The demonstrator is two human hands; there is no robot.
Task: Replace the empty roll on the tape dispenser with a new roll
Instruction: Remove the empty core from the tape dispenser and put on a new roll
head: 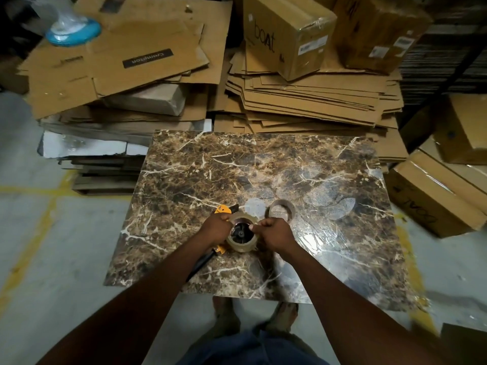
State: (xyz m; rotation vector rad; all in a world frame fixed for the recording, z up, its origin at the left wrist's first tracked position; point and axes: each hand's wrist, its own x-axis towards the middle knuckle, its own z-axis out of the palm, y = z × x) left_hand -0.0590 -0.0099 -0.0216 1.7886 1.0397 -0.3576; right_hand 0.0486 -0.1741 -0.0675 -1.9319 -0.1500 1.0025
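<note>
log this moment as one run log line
new tape roll seated on dispenser | left hand, right hand gripping roll | empty core on table

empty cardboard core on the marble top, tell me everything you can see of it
The empty cardboard core is a bare brown ring with a thin wall, an open hollow centre and no tape visible on it. It lies on the marble tabletop, opening facing roughly up, just beyond the right hand and to the right of the new tape roll on the dispenser. No hand holds it. Whether the right hand's knuckles brush its near edge cannot be told.
</note>
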